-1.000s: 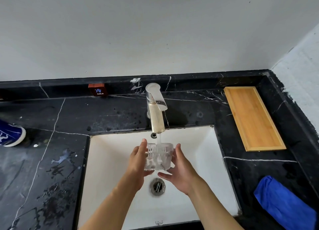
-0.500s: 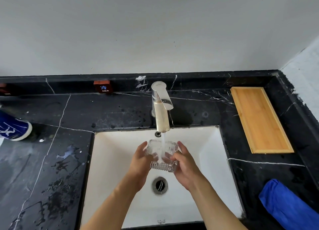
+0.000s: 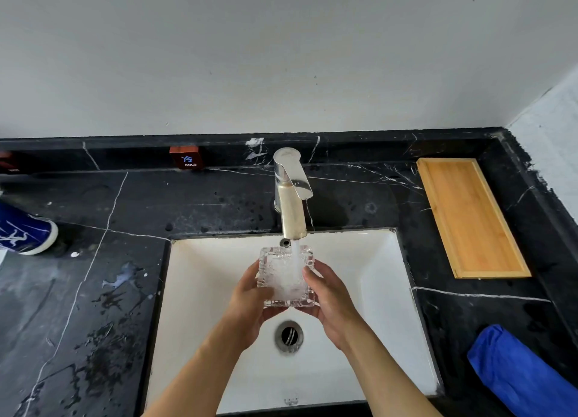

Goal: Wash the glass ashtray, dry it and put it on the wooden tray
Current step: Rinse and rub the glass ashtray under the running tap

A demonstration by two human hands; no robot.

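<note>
A square, ribbed glass ashtray (image 3: 281, 272) is held over the white sink (image 3: 369, 291), its hollow facing up towards me. Water runs from the steel faucet (image 3: 292, 197) straight into it. My left hand (image 3: 250, 294) grips its left side and my right hand (image 3: 331, 294) grips its right side, thumb on the rim. The wooden tray (image 3: 469, 216) lies bare on the black counter to the right of the sink. A blue cloth (image 3: 519, 373) lies at the front right.
The black marble counter (image 3: 93, 291) left of the sink is wet with splashes. A blue and white container (image 3: 25, 232) stands at the far left edge. A red COLD label (image 3: 186, 158) sits on the back ledge. The drain (image 3: 289, 335) lies below my hands.
The ashtray was upright on edge a second ago; my hands have turned it so its hollow faces up under the stream. The view shifted slightly left.
</note>
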